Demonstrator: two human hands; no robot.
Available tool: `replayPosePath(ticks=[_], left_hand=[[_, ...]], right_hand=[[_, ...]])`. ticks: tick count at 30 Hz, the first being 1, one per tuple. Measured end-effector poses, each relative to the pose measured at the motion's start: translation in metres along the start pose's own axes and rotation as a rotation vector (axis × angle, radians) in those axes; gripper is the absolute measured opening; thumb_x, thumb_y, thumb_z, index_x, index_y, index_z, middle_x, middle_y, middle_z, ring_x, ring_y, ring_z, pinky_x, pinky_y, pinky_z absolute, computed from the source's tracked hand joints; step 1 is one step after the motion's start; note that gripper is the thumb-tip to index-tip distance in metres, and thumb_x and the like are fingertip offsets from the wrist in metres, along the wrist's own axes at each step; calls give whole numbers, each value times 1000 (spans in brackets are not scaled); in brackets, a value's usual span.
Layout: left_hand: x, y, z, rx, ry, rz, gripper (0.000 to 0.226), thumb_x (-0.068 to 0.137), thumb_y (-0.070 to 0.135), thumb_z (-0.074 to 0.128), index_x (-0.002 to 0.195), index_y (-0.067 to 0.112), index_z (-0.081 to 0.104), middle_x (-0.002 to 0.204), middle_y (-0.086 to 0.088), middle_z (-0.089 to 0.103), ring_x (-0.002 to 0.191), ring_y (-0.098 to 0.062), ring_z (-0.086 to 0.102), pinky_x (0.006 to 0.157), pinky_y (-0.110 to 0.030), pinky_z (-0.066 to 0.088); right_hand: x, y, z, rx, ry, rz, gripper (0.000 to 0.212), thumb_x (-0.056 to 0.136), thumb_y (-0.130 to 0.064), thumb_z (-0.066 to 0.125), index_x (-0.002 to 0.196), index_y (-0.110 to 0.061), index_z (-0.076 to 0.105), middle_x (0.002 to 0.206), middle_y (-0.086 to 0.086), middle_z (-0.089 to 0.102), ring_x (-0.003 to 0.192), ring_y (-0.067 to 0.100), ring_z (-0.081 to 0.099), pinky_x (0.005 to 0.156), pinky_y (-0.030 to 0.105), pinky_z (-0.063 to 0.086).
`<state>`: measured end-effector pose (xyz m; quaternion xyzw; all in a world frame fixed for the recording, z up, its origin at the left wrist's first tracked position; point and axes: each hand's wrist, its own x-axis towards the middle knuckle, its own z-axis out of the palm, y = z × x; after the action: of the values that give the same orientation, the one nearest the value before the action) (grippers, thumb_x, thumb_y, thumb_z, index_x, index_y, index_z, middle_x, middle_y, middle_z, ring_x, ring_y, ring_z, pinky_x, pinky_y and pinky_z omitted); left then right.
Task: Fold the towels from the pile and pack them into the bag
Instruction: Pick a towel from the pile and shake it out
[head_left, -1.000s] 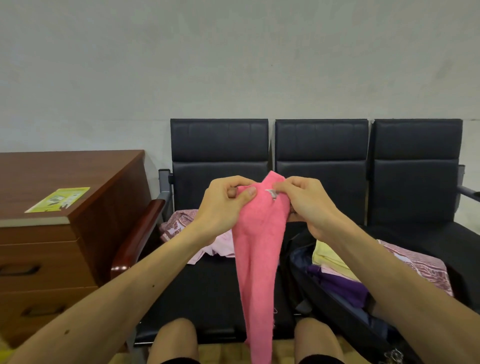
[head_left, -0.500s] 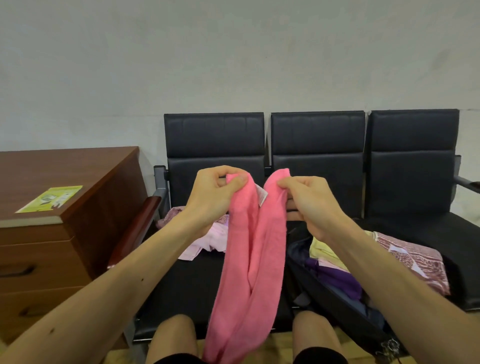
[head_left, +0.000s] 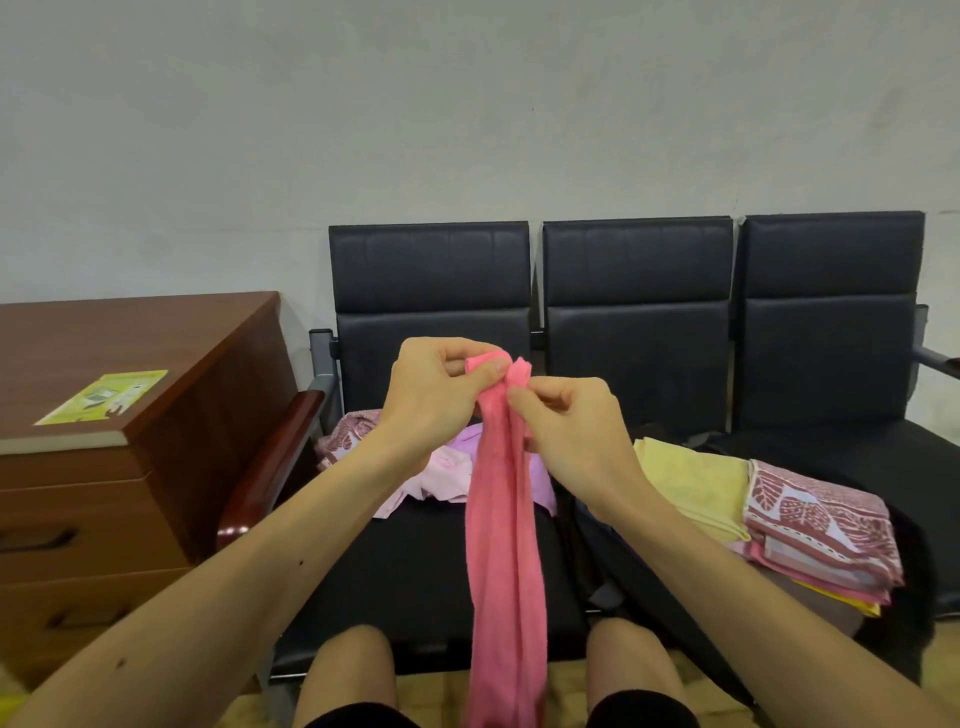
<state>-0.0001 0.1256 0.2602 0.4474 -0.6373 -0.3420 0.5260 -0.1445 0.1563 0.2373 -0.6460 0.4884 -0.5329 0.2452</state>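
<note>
Left hand (head_left: 436, 395) and right hand (head_left: 566, 426) pinch a hanging pink towel's (head_left: 504, 530) top corners together, mid-fold; halving it again likely follows.

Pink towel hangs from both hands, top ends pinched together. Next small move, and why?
Probably lower the long pink towel onto the black padded seat ahead and flatten it. The left hand and right hand pinch its top ends side by side, so it hangs doubled, narrow and unsupported.

Bare seat (head_left: 415, 571) before towel pile (head_left: 447, 467)
</note>
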Motion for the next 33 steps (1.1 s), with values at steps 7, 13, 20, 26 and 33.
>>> replayPosePath(ticks=[7, 13, 20, 26, 33], left_hand=[[-9, 9, 5, -91, -108, -8, 24, 84, 20, 78, 106, 11, 76, 91, -3, 78, 84, -17, 76, 74, -29, 61], [-7, 3, 3, -5, -113, 60, 26, 82, 11, 79, 107, 13, 74, 93, -1, 77, 82, -8, 74, 68, -19, 57], [8, -5, -8, 176, -150, 98, 24, 101, 5, 51, 92, 14, 72, 79, -2, 74, 68, -8, 68, 63, -22, 54], [14, 0, -13, 173, -248, 141, 26, 103, 7, 49, 89, 18, 68, 73, 9, 68, 68, -7, 63, 64, -25, 55], [22, -14, -43, 460, -179, 254, 21, 99, 6, 55, 95, 19, 71, 81, 12, 71, 70, 1, 66, 67, -16, 52]], right_hand=[[3, 2, -7, -192, -98, -102, 22, 90, 3, 50, 83, -7, 68, 87, -2, 57, 87, 13, 56, 75, 22, 47], [4, 10, -7, -216, -103, -150, 28, 98, -1, 47, 109, -12, 71, 101, -3, 53, 100, 10, 52, 82, 10, 41], [3, 26, -9, -13, 57, -198, 28, 83, 0, 66, 94, -25, 66, 100, -4, 61, 96, 9, 59, 77, 26, 53], [8, 69, -22, -21, -171, 72, 47, 74, -16, 85, 112, -22, 58, 108, -3, 65, 97, 9, 63, 82, 25, 52], [34, 44, -62, 168, 18, 43, 18, 88, 1, 68, 83, -16, 73, 71, -8, 73, 66, 4, 64, 66, 29, 54]])
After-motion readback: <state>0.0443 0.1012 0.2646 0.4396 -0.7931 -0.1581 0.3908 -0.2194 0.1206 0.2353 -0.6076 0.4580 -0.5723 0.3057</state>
